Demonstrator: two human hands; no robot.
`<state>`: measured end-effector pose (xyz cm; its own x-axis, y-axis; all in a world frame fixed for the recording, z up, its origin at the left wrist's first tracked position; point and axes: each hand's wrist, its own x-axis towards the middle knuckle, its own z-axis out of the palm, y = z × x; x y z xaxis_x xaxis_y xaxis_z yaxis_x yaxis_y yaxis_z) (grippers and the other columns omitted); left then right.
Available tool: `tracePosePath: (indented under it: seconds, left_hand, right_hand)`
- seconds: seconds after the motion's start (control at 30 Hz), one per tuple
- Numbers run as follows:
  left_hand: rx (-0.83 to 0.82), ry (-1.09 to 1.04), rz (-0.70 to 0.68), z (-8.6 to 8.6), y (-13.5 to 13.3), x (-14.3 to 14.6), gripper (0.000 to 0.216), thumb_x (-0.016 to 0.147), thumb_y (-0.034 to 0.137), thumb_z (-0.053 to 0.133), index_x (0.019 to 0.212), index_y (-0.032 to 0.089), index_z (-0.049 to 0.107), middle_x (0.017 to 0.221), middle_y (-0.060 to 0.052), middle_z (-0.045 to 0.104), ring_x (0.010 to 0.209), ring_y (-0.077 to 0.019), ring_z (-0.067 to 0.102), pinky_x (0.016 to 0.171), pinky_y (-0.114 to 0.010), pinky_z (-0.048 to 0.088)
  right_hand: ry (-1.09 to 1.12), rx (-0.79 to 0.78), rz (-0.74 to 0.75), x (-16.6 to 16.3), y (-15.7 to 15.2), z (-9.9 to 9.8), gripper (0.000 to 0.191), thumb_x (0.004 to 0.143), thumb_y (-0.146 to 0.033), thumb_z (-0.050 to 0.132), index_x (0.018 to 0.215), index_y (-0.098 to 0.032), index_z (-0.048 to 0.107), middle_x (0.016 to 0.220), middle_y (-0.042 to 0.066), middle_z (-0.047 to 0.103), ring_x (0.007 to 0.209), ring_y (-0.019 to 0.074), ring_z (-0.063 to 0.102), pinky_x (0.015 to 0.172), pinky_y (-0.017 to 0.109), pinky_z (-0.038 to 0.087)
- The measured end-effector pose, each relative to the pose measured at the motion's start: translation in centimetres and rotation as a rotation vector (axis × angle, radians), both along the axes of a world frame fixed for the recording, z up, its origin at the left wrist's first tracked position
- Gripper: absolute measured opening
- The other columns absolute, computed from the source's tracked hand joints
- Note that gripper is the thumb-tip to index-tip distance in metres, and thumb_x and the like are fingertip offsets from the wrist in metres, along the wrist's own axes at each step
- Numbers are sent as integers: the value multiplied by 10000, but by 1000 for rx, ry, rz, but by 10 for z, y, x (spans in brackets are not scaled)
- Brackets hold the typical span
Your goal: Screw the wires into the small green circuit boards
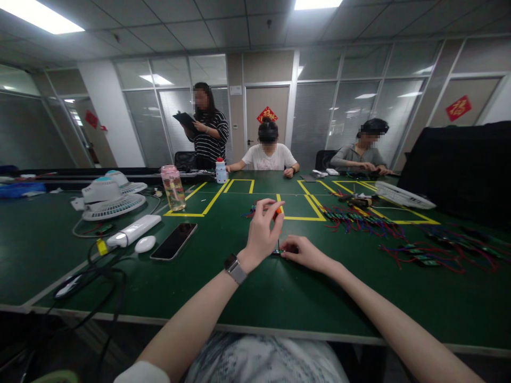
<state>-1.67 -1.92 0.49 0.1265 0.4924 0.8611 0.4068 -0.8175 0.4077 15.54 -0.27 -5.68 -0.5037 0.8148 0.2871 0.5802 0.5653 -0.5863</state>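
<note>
My left hand (263,226), with a watch on its wrist, has its fingers bent around the orange handle of a screwdriver (278,210). The shaft points down to a small circuit board (277,252) on the green table. Low at the board's right side, my right hand (301,252) pinches its edge with thumb and fingers; most of the board is hidden. Just behind my left hand, a few red and blue wires (250,211) show.
Wired circuit boards (361,219) lie in a pile to the right, with more boards (425,254) nearer. On the left are a phone (174,242), a white case (145,244), a power strip (134,230), a bottle (173,189) and fans (114,199). Several people are across the table.
</note>
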Motion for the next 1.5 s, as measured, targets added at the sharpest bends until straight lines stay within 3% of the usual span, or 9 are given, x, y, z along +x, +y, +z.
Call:
tracePosePath:
  seconds: [0.1,0.23,0.43,0.57,0.67,0.8,1.07,1.27,1.5]
  left_hand:
    - [-7,-4,-106,1,-1,2,331,970,198,359,1234,198,558,1216,-99,564,1127,-185,556,990,-348,445]
    - [-127,-114,-217,2,1,4,267,949,217,442,1155,202,611,1067,-70,637,919,-152,634,798,-269,518]
    - [-141,-165,-54,0,3,2,171,865,281,607,998,203,680,968,-51,533,877,-146,581,747,-248,520]
    - [-88,-100,-4,-1,3,1,286,949,264,446,1171,224,623,1196,-91,498,1082,-180,551,961,-340,464]
    - [-117,-114,-130,-3,5,2,334,969,234,382,1245,220,570,1289,-88,527,1204,-196,511,1027,-361,427]
    - [-242,-211,-296,-4,6,5,301,943,260,461,1212,219,590,1158,-83,615,1002,-175,625,802,-275,533]
    - [-157,-214,-27,-2,5,2,221,796,251,690,1016,230,686,1043,-50,505,946,-152,574,806,-261,520]
    - [-165,-201,-179,-1,7,2,304,962,245,410,1186,216,613,1225,-81,583,1146,-181,552,991,-348,454]
    - [-170,-230,-172,1,2,4,164,882,243,570,991,192,681,960,-57,615,880,-150,604,748,-250,508]
  right_hand:
    - [9,0,2,0,0,0,146,781,-250,632,880,-153,678,818,46,645,706,146,576,675,278,478]
    - [0,-3,-1,0,-1,1,139,780,-245,630,876,-158,681,819,44,646,709,145,577,676,276,478]
    - [-2,-14,-12,0,-1,2,140,772,-238,636,872,-153,684,817,45,645,708,146,578,674,276,472]
    - [-2,-12,-4,0,-1,1,145,774,-238,633,878,-153,687,819,44,646,707,144,583,668,268,465]
    - [-7,-9,-6,-1,0,1,139,774,-233,631,874,-153,685,795,38,642,696,143,579,661,264,459]
    - [-9,-11,-10,-1,-1,1,138,769,-225,633,874,-151,684,798,39,640,705,145,579,667,265,460]
    - [-23,-10,-12,-1,-3,4,139,773,-226,627,876,-152,684,809,41,634,712,142,577,673,265,460]
    - [-27,-10,-7,-1,-3,5,155,781,-237,625,888,-148,692,810,44,639,714,147,576,674,271,461]
    - [-15,-13,-11,-1,-3,4,135,775,-235,629,869,-156,687,818,42,641,714,145,581,679,274,471]
